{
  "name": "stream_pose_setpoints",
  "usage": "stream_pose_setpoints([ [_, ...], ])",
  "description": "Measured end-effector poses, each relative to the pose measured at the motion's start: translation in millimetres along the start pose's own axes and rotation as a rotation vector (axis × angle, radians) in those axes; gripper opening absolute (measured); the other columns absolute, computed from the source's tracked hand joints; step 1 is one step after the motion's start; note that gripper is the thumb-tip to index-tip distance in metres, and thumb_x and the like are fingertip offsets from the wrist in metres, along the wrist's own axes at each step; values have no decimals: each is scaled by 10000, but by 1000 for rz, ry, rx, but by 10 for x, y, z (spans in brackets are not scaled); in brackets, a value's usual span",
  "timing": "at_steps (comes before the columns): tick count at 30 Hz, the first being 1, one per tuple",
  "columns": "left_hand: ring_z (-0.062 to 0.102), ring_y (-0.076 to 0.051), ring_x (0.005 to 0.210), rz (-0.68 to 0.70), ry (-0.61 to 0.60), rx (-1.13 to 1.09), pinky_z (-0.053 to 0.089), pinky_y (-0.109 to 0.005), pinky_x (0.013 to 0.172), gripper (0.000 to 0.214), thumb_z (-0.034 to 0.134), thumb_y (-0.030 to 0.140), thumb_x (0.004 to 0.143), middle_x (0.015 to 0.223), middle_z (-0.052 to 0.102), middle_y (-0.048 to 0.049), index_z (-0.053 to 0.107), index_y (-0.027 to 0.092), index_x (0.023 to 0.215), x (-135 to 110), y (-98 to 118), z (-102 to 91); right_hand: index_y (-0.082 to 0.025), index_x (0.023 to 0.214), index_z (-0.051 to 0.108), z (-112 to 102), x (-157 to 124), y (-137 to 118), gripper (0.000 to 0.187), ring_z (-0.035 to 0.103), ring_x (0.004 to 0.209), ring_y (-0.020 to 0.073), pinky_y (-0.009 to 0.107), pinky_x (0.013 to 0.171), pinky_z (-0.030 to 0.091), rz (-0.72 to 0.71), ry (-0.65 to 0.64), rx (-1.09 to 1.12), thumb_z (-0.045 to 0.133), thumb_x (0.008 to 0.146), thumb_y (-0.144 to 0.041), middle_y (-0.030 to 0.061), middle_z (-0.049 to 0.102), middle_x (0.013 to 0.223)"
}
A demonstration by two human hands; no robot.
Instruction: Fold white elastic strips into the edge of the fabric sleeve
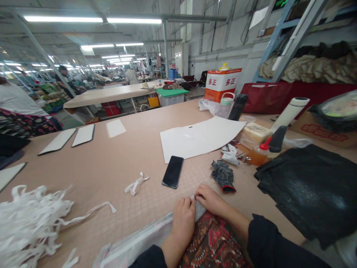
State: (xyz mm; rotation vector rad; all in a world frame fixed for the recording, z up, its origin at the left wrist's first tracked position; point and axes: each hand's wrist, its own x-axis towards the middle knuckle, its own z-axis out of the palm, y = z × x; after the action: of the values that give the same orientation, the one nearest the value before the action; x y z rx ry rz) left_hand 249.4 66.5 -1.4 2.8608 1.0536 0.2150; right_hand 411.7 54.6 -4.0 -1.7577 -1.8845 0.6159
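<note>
My left hand (pixel 183 217) is closed, fingers curled over the upper end of a pale, translucent plastic-like sheet (pixel 139 243) at the front edge of the table. Close against it, my right hand (pixel 209 199) pinches the same end, and the fingertips of both hands nearly meet. Part of the sheet is hidden under my hands. A patterned red and brown cloth (pixel 213 242) covers my lap below. Just beyond my hands lie a black phone (pixel 173 172) and a grey knitted glove (pixel 223 175) with a red cuff.
White strips (pixel 33 223) are heaped at left, with a small strip (pixel 136 183) nearer the middle. A large white panel (pixel 200 136) lies beyond the phone. At right are a glue bottle (pixel 259 154), black sheets (pixel 312 186) and a white flask (pixel 291 111). A person (pixel 22 100) stands far left.
</note>
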Motion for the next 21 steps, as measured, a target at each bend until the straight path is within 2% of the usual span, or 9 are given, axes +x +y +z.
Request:
stream_pose_setpoints([
  [11,475,-220,883,25,-11,5,416,-371,753,355,411,79,830,982,533,-84,453,124,1180,-16,11,10,-174,676,542,41,126,12,92,503,754,165,256,685,376,83,-28,-130,496,706,-100,19,549,731],
  [21,470,-214,864,19,-56,17,407,-360,730,271,397,107,850,950,531,-70,508,140,1095,15,1,-1,-164,706,553,61,196,-43,99,502,785,193,278,700,360,111,-85,-233,491,676,-93,56,569,776],
])
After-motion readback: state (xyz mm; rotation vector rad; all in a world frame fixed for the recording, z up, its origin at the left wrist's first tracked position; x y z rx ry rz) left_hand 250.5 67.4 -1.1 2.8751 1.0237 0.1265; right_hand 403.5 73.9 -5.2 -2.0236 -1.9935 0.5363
